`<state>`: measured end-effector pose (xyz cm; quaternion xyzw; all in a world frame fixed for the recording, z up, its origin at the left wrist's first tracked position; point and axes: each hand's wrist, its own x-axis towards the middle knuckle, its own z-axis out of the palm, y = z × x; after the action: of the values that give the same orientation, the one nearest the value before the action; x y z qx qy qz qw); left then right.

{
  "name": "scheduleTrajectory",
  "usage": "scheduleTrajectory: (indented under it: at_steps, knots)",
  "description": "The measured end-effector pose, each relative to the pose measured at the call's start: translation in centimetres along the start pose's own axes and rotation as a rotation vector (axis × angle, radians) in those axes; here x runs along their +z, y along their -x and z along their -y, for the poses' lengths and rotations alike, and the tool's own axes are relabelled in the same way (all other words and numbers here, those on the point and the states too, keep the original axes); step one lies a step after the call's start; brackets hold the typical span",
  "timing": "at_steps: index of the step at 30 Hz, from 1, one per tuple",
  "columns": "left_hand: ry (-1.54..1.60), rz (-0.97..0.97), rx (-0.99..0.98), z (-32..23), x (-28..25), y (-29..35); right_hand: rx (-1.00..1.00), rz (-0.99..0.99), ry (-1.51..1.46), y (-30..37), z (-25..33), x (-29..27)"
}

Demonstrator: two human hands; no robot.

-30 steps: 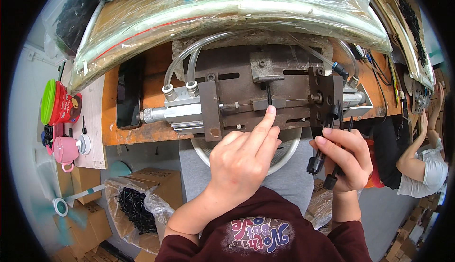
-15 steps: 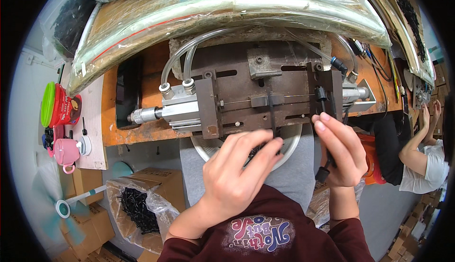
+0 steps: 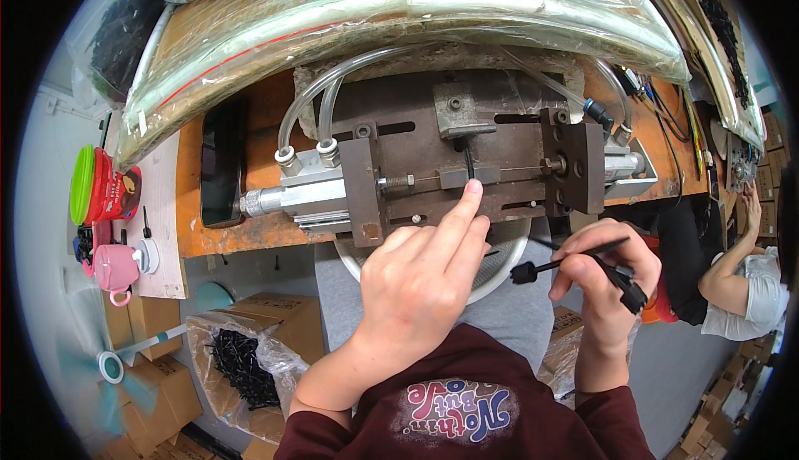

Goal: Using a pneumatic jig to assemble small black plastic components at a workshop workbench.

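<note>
My left hand (image 3: 420, 281) reaches over the front of a dark metal fixture (image 3: 433, 198). Its index finger is stretched out, with the tip on a thin black plastic strip (image 3: 468, 156) that lies across the small middle block (image 3: 449, 179); the other fingers bend loosely, holding nothing visible. My right hand (image 3: 607, 273) is held apart from the fixture at its right front. Between its thumb and fingers are several black plastic pieces (image 3: 620, 281) with thin stems and thick heads, one head pointing left. The fingers partly cover them.
Air cylinders (image 3: 315, 194) with clear hoses (image 3: 312, 98) flank the fixture. A white-rimmed basin (image 3: 499, 281) sits below it on my lap. To the left are a pink cup (image 3: 116, 267), a fan (image 3: 111, 367) and a bag of black parts (image 3: 241, 368). Another person (image 3: 749, 285) works at the right.
My left hand's index finger has stretched forward onto the strip. My right hand has drawn back from the fixture with its pieces. A threaded rod end at the fixture's left now sticks out farther.
</note>
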<state>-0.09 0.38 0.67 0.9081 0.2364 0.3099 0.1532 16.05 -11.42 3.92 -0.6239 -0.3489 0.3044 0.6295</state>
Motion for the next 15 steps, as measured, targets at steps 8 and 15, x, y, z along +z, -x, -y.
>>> scheduleTrajectory:
  at_steps: [8,15]
  knots:
    - [0.498,0.048,0.159,-0.9,-1.9,1.5,0.23,0.142,-0.357,-0.6,-1.1,1.2]
    - [0.096,-0.076,-0.006,-0.1,-0.5,1.3,-0.081,0.036,-0.185,-0.8,-1.3,0.8]
